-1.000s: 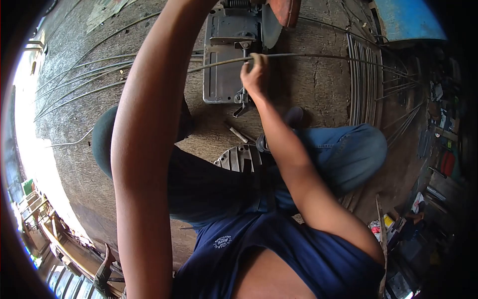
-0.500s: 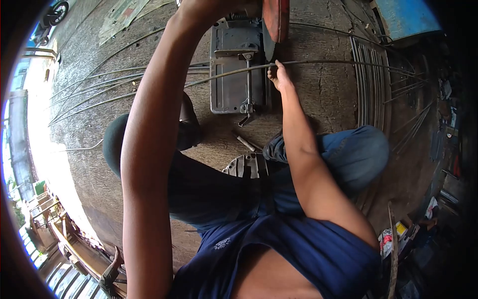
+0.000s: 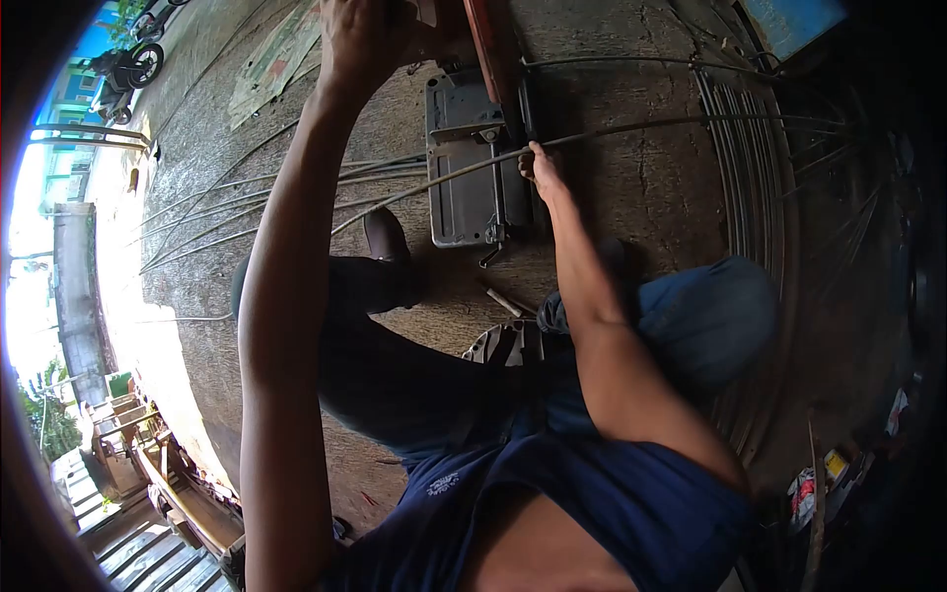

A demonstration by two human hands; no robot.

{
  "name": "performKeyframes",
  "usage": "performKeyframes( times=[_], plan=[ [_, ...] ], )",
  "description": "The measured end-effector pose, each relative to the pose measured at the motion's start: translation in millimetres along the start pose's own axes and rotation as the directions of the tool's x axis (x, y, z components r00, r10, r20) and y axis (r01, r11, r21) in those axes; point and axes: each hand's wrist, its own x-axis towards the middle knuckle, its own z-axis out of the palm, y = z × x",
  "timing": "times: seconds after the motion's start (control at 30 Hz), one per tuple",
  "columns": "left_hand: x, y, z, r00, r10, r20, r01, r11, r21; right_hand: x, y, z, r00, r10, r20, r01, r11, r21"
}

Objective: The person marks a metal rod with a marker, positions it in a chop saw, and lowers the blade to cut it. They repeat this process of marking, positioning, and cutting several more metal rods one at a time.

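Observation:
At the top edge, my left hand point(image 3: 370, 37) is closed round the handle of a cut-off saw; the handle is mostly hidden or out of view. The saw's red guard point(image 3: 484, 44) stands above its grey metal base point(image 3: 461, 202). My right hand point(image 3: 543, 172) pinches a long thin metal rod point(image 3: 446, 179) just right of the base. That rod lies across the base, beside the clamp screw point(image 3: 496, 187) and below the dark disc. Whether the disc touches the rod cannot be made out.
More rods point(image 3: 212, 209) spread over the ground at left, and a bundle of bars point(image 3: 742, 158) lies at right. A short metal piece point(image 3: 504, 301) is near my shoe point(image 3: 552, 314). Motorcycles point(image 3: 128, 74) stand far left; a blue panel point(image 3: 794, 30) is top right.
The view has shifted. My left hand and the red guard have moved left relative to the base. My right hand still holds the rod, slightly lower in view.

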Motion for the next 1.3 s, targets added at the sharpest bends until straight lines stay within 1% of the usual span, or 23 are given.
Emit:
performKeyframes(
  times=[0.03,0.07,0.13,0.17,0.23,0.27,0.37,0.4,0.43,0.47,0.5,0.57,0.6,0.67,0.73,0.8,0.87,0.93,1.0,1.07,1.17,1.23,1.3],
  plan=[
    [-0.5,1.8,-0.9,0.999,0.0,0.041,0.002,0.999,-0.034,-3.2,1.1,4.0,0.999,-0.035,-0.002,0.034,0.999,-0.026],
    [-0.4,3.9,-0.6,0.999,0.008,0.042,-0.007,1.0,-0.028,-8.1,-2.0,9.5,0.999,-0.049,0.012,0.049,0.999,0.004],
    [-1.2,7.6,0.4,0.998,0.06,0.011,-0.06,0.997,0.041,-16.9,-9.5,21.0,0.997,-0.066,0.029,0.065,0.998,0.017],
    [-1.9,8.8,1.8,0.998,0.068,0.011,-0.068,0.997,0.044,-18.4,-10.2,25.6,0.996,-0.079,0.039,0.078,0.997,0.024],
    [-1.9,7.7,5.4,0.99,0.129,-0.049,-0.126,0.99,0.062,-22.6,-9.8,31.2,0.994,-0.099,0.048,0.097,0.995,0.035],
    [-0.2,14.2,0.8,0.993,0.119,-0.009,-0.118,0.992,0.052,-23.0,-6.3,32.5,0.993,-0.102,0.059,0.1,0.994,0.032],
    [0.4,14.4,-1.2,0.993,0.115,0.022,-0.117,0.989,0.087,-19.7,-0.9,34.7,0.987,-0.126,0.1,0.123,0.992,0.033],
    [-0.5,14.9,-1.1,0.999,0.007,0.04,-0.007,1.0,-0.005,-19.5,0.5,35.2,0.985,-0.132,0.108,0.131,0.991,0.019],
    [-0.9,15.1,-0.7,0.999,0.007,0.042,-0.007,1.0,-0.008,-18.7,1.4,34.6,0.984,-0.14,0.114,0.14,0.99,0.005],
    [0.3,15.8,-0.9,0.999,0.0,0.042,0.0,1.0,0.005,-16.6,1.6,34.8,0.978,-0.176,0.111,0.183,0.981,-0.058],
    [1.1,16.6,-1.6,0.999,-0.008,0.043,0.007,1.0,0.018,-16.1,3.2,33.7,0.979,-0.174,0.107,0.181,0.982,-0.057],
    [2.8,15.5,-1.7,0.999,0.0,0.045,-0.002,0.999,0.044,-16.0,-0.1,35.0,0.977,-0.139,0.159,0.147,0.988,-0.041],
    [2.0,14.5,-1.0,0.999,-0.005,0.033,0.004,1.0,0.02,-18.6,-2.2,35.3,0.978,-0.138,0.159,0.146,0.988,-0.041],
    [1.3,13.3,-0.5,1.0,-0.012,0.021,0.012,1.0,-0.007,-22.6,-2.9,32.0,0.967,-0.109,0.231,0.112,0.994,-0.001],
    [2.6,13.0,-0.8,0.999,0.045,0.028,-0.046,0.999,0.008,-20.5,-2.7,33.4,0.962,-0.092,0.256,0.097,0.995,-0.009],
    [1.1,14.4,0.4,0.999,0.007,0.032,-0.008,0.999,0.033,-13.3,3.9,34.9,0.957,-0.074,0.282,0.083,0.996,-0.02],
    [-1.1,12.6,1.0,0.999,-0.032,0.035,0.03,0.997,0.068,-14.9,5.1,43.9,0.944,-0.116,0.308,0.132,0.991,-0.031],
    [-2.0,6.8,4.0,0.998,0.055,-0.009,-0.055,0.998,-0.007,-27.9,0.0,48.0,0.936,-0.11,0.334,0.127,0.992,-0.028],
    [-1.9,4.6,5.8,0.997,0.064,-0.032,-0.064,0.998,0.023,-27.1,4.1,53.6,0.928,-0.107,0.357,0.123,0.992,-0.023],
    [-1.9,6.7,4.9,0.996,0.071,-0.051,-0.069,0.996,0.05,-29.5,11.4,64.0,0.917,-0.086,0.39,0.061,0.995,0.077],
    [-2.0,9.3,1.0,1.0,0.022,0.006,-0.022,0.997,0.076,-35.3,12.4,77.5,0.916,-0.05,0.399,0.003,0.993,0.117],
    [-5.1,4.8,6.6,0.997,0.039,-0.064,-0.039,0.999,-0.006,-43.9,2.6,86.2,0.915,-0.029,0.403,-0.019,0.993,0.115],
    [-2.6,10.2,0.3,0.999,0.022,-0.035,-0.022,1.0,0.018,-43.6,0.5,91.1,0.915,-0.02,0.403,-0.029,0.993,0.117]
  ],
)
